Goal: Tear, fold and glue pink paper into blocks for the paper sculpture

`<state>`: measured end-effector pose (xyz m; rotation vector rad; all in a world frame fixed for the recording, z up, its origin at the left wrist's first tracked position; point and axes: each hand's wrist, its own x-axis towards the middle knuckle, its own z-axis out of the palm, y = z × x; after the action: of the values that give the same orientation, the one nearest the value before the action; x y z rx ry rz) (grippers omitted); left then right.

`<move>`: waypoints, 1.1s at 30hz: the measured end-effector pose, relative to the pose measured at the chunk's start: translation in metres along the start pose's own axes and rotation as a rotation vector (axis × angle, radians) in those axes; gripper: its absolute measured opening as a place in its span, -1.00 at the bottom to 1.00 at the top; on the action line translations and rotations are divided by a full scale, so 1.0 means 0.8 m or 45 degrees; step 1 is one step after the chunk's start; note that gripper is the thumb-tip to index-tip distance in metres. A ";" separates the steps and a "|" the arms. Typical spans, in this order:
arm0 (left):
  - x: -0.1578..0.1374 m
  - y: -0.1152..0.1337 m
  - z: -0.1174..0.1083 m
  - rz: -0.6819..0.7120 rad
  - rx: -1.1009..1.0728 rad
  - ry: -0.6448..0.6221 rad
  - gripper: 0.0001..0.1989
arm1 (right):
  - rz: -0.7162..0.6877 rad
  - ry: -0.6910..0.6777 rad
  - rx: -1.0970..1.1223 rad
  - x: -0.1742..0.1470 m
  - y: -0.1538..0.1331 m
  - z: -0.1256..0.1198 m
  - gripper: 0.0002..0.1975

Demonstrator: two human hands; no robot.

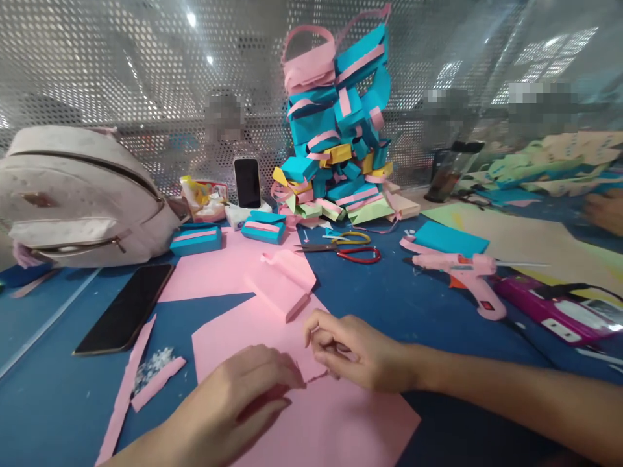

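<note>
Resting: left hand (243,386) on the pink paper (360,421), palm down; I cannot tell whether it pinches anything.
Right hand (370,353): fingers curled inward at the paper's ragged edge (316,377); its grip cannot be told.
Paper: near, middle of the blue table (379,305), beneath both hands.
Pink box (277,285): just beyond the hands, far side.
Red-handled scissors (360,254): farther, slightly right.
Glue gun (467,267): right.
Flat phone (126,311): left, screen dark.

The left hand (246,383) arches palm down, the right hand (357,350) curled near it.
</note>
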<state>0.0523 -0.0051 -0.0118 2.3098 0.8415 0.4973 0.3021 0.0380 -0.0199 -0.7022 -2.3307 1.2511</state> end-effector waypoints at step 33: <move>-0.014 -0.001 0.006 0.612 1.000 -0.024 -0.58 | 0.000 0.084 -0.279 -0.001 0.008 -0.004 -0.91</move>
<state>0.0463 -0.0142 -0.0174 3.2685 0.5058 0.3757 0.3058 0.0427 -0.0240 -0.8010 -2.4357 0.9655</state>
